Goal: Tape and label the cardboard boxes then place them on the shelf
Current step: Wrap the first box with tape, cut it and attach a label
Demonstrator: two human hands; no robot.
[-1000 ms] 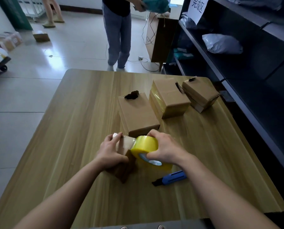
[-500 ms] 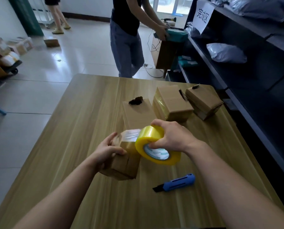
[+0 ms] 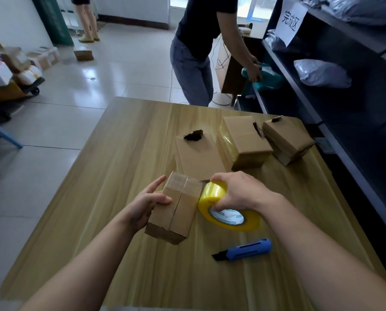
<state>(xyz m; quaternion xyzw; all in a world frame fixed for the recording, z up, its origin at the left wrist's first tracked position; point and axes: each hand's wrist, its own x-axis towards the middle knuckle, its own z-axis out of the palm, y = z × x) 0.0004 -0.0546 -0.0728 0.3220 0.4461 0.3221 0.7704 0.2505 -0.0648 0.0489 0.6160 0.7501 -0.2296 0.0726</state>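
Tape roll (image 3: pixel 223 212): gripped in right hand (image 3: pixel 239 191), pulled across box (image 3: pixel 174 212) top to right edge.
Box: clasped by left hand (image 3: pixel 147 205); strip uncut.

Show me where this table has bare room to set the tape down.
The widest bare stretch of the table lies left of the held box and left hand, out to the table's left edge. The near strip below the blue knife is free too. It is crowded far right, where three boxes sit close together behind the tape roll in the right hand.
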